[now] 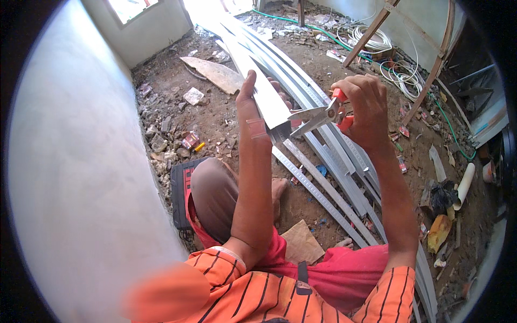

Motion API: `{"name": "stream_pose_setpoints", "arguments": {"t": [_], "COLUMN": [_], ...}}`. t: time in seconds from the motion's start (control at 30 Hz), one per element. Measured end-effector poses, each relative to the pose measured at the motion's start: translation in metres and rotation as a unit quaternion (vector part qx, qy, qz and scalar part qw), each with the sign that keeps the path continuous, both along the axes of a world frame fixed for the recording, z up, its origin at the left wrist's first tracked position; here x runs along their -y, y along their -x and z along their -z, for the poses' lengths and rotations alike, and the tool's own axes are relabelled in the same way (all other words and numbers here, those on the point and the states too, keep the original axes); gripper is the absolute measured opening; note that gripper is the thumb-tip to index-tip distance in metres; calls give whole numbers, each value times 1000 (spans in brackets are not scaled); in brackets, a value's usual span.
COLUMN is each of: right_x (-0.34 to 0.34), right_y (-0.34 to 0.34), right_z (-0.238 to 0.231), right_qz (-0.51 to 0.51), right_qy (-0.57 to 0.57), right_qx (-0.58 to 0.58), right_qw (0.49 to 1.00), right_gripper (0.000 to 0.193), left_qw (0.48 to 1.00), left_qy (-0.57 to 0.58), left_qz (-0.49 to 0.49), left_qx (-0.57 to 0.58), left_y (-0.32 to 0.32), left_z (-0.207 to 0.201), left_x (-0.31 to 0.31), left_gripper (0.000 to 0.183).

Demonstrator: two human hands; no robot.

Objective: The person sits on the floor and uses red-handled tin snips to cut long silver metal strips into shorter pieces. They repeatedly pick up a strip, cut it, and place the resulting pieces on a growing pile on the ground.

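Note:
My left hand (pixel 249 103) is wrapped round a long, pale metal channel (pixel 271 102), thumb along one side and fingertips on the other. The channel's near end (pixel 280 132) points toward me, and a small metal tab (pixel 257 128) sticks out to its left. In my right hand (pixel 365 99) are tin snips (pixel 322 117) with red handles, the fingers curled round the grips. Their blades stand apart at the right side of the channel's near end. Whether they touch the metal is hard to tell.
More long metal profiles (pixel 334 156) lie on the dirt floor, running away toward the bright doorway. A black and red case (pixel 179 188) sits by the left wall (pixel 91 177). Wooden props (pixel 371 33), coiled white cable (pixel 377 40), a green hose (pixel 451 137) and rubble are around.

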State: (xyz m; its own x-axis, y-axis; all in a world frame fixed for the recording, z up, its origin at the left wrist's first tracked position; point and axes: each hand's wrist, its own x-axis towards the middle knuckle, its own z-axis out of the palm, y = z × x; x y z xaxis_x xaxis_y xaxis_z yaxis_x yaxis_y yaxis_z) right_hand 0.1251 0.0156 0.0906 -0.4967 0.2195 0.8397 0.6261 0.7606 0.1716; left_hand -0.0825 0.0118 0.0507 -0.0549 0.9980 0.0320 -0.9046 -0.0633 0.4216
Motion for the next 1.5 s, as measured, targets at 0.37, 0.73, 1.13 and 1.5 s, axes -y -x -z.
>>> {"name": "stream_pose_setpoints", "arguments": {"t": [0.37,0.73,1.13,1.5], "right_x": [-5,-7,-10,-15], "right_y": [3,4,1,-8], "right_z": [-6,-7,-7,8], "right_qz": [58,45,-2,-3], "right_qy": [-67,-86,-66,32], "right_qx": [-36,-25,-38,-20], "right_qw": [995,995,997,999], "right_gripper": [33,20,16,19], "left_qw": [1000,999,989,986], "left_qy": [4,3,38,65], "left_qz": [11,31,-50,-40], "left_qx": [-29,13,-131,-148], "left_y": [-7,-8,-23,-28], "left_z": [-16,-16,-21,-26], "left_x": [-10,-7,-7,-4], "left_gripper": [40,31,39,40]}}
